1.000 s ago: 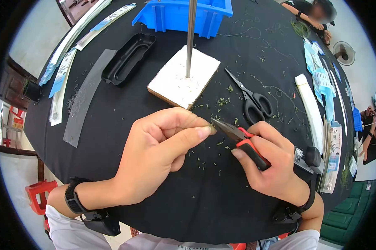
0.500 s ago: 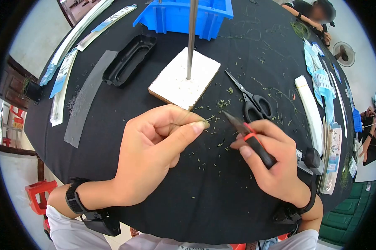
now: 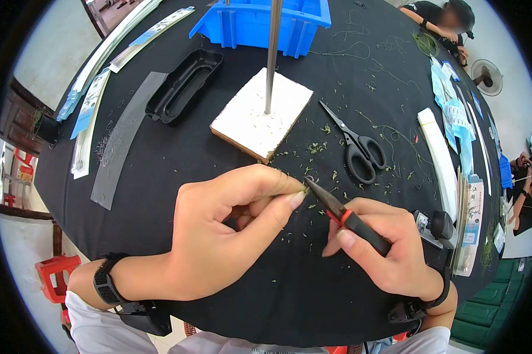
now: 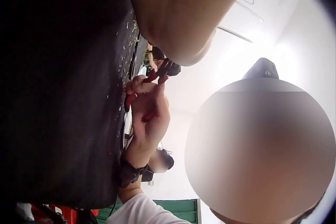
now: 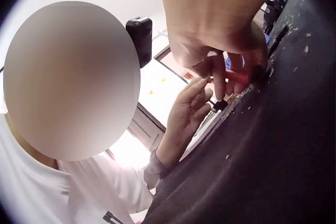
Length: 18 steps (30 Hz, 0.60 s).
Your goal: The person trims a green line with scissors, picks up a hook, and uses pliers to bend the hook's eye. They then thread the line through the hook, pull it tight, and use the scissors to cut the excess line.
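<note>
In the head view my left hand (image 3: 236,230) pinches a tiny greenish strand (image 3: 306,190) between thumb and forefinger; most of it is hidden by the fingertips. My right hand (image 3: 392,251) grips needle-nose pliers (image 3: 363,229) with red and black handles. The metal tips of the pliers point up and left, right at the left fingertips and the strand. In the left wrist view, the right hand (image 4: 152,106) shows beyond the left hand (image 4: 178,14), with red handle parts among its fingers. Black-handled scissors (image 3: 363,154) lie spread a little beyond the pliers.
A white-topped block (image 3: 260,118) with an upright metal rod (image 3: 272,65) stands ahead, a blue bin (image 3: 266,29) behind it. A black tray (image 3: 183,85) and clear strip (image 3: 118,147) lie left. Green clippings (image 3: 316,147) dot the black cloth. Packets (image 3: 469,224) lie right; another person (image 3: 442,23) sits far right.
The pliers drew back from the left fingertips to the right, then came back to them. Both hands are now slightly lower and nearer to me, with the left fingertips shifted right again.
</note>
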{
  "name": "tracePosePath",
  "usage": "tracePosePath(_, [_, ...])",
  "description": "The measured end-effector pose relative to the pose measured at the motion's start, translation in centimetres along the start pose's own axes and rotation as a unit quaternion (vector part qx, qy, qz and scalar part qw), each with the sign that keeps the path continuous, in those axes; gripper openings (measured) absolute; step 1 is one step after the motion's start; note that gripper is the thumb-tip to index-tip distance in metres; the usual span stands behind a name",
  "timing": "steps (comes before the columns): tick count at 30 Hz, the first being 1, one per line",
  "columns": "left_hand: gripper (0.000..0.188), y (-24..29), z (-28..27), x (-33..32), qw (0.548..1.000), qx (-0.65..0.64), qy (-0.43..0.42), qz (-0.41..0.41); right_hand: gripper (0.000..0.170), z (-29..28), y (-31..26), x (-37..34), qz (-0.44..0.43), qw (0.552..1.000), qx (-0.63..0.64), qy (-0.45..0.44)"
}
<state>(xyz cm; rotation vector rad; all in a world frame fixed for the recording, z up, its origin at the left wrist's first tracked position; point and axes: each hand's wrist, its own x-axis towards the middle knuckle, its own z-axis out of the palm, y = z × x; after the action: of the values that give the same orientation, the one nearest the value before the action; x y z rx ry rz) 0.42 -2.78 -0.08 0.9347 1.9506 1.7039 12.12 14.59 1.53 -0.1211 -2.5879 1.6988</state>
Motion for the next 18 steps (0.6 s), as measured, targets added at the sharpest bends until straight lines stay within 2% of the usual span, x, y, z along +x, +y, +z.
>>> tracePosePath(6, [0.011, 0.38, 0.25, 0.24, 0.995, -0.078, 0.000, -0.056, 0.017, 0.16, 0.07, -0.06, -0.023, 0.999, -0.028, 0.029])
tracePosePath(18, [0.009, -0.10, 0.20, 0.18, 0.999, -0.028, 0.012, -0.014, 0.015, 0.73, 0.08, -0.43, -0.027, 0.999, -0.032, 0.035])
